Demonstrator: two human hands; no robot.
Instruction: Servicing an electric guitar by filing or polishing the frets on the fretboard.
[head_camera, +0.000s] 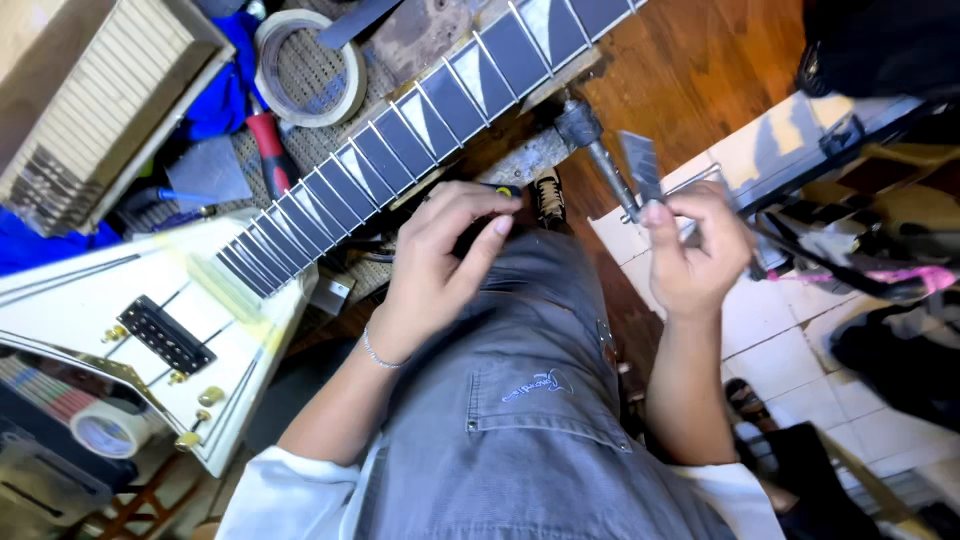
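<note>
The left hand (440, 255) is curled with fingers bent, pinching a small black object (490, 205) with a yellow mark against the edge of the guitar neck (440, 110); what the object is cannot be told. The right hand (700, 250) is raised beside the bench, fingers closed around a thin grey strip (640, 165), held upright between thumb and fingertips. The white V-shaped guitar body (120, 320) lies to the left, its dark pickup (165, 335) and gold knobs facing up. An open wooden box (90, 100) at the top left shows a ridged, slatted inside. 2 tape rolls sit apart: 1 (310, 65) beyond the neck, 1 (110, 430) below the body. A red-handled tool (270, 150) lies by the frets.
</note>
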